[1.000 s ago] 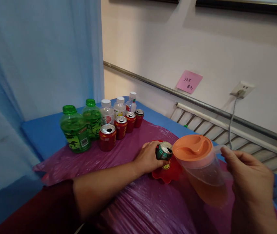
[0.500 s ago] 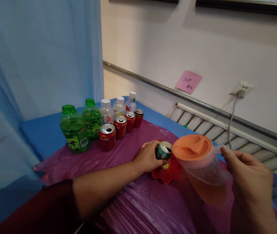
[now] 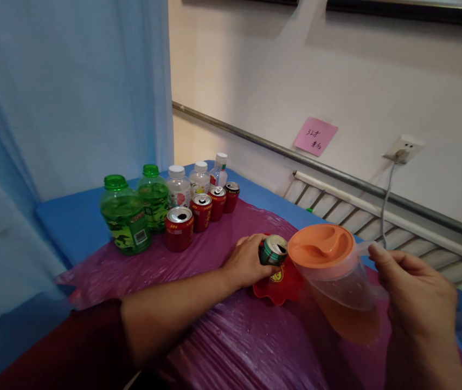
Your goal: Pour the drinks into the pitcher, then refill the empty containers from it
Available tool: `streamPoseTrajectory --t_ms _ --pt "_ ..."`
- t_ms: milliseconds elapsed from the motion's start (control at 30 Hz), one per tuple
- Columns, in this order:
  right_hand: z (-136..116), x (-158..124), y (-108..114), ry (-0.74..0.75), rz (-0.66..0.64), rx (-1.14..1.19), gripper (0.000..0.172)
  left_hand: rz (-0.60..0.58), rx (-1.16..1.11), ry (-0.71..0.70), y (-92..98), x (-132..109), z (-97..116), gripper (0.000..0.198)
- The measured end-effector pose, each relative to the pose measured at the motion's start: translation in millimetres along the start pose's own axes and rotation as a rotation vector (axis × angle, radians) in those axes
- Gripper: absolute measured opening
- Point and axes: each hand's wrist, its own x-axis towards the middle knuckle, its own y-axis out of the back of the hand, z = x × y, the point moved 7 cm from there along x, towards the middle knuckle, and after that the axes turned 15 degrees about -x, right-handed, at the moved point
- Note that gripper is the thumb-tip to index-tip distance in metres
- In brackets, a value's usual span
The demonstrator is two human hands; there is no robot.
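My left hand (image 3: pixel 249 261) is wrapped round a dark green drink can (image 3: pixel 274 251), its opened top tilted toward the right. Beneath the can lies a red scalloped dish (image 3: pixel 277 292) with a yellow mark. My right hand (image 3: pixel 416 290) grips the handle of a clear plastic pitcher (image 3: pixel 342 303). The pitcher is tipped toward the can, its orange lid (image 3: pixel 321 246) close beside the can's top. Brownish liquid fills its lower part. Whether any liquid runs from the spout into the can I cannot tell.
Several red cans (image 3: pixel 179 230) stand left of my hand. Behind them are two green bottles (image 3: pixel 125 222) and white-capped clear bottles (image 3: pixel 179 187). Purple plastic sheeting (image 3: pixel 223 336) covers part of the blue table (image 3: pixel 76 216). A radiator (image 3: pixel 328 197) and a plugged-in cord (image 3: pixel 387 200) are along the wall.
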Motion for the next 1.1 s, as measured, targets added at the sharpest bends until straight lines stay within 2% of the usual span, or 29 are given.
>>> streamPoseTrajectory --t_ms 100,400,1100 --pt "-1.4 0.5 1.0 0.025 0.012 -0.027 0.047 -0.008 0.002 -0.009 -0.5 -0.3 0.5 0.067" --pt "-1.0 -3.0 1.0 -0.072 -0.013 -0.039 0.047 0.009 0.005 0.0 1.2 -0.5 1.4 0.068" --pt "-0.7 -3.2 -0.9 -0.067 -0.018 0.015 0.047 0.005 0.003 -0.011 0.8 -0.5 0.2 0.065"
